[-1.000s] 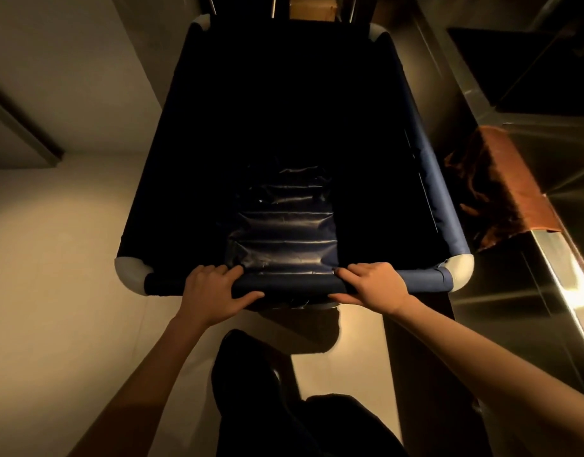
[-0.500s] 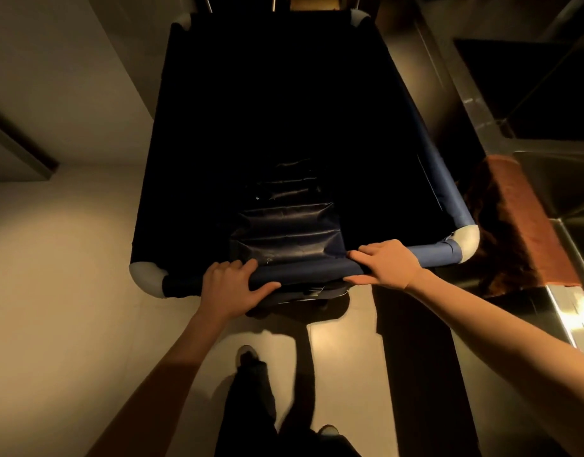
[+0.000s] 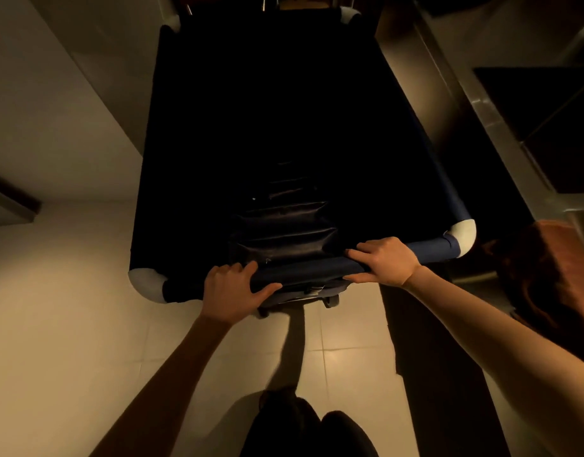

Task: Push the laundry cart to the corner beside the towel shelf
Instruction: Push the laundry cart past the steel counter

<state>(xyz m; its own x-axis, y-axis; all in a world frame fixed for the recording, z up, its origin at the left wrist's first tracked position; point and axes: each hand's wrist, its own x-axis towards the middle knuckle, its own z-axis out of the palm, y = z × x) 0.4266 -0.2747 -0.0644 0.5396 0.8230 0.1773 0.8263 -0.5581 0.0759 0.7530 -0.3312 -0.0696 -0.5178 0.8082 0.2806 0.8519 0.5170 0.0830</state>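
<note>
The laundry cart [image 3: 429, 250] is a deep dark-blue fabric bin with white corner caps, filling the middle of the head view. Its inside is dark; only a folded flap of shiny liner shows near the front wall. My left hand [image 3: 229, 290] wraps the near rim left of centre. My right hand [image 3: 383, 262] grips the same rim further right, fingers over the top and thumb under it. A caster [image 3: 330, 301] shows under the near edge. No towel shelf can be made out.
A pale wall [image 3: 53, 110] runs along the left. A steel counter [image 3: 501, 133] stands close on the right, with a rust-brown cloth [image 3: 561, 275] draped over its near end. Light floor tiles [image 3: 346, 328] lie under me, my dark trouser legs [image 3: 303, 427] at the bottom.
The cart has rolled forward away from me and my arms have stretched out. The brown cloth on the counter has slid toward the lower right of the view.
</note>
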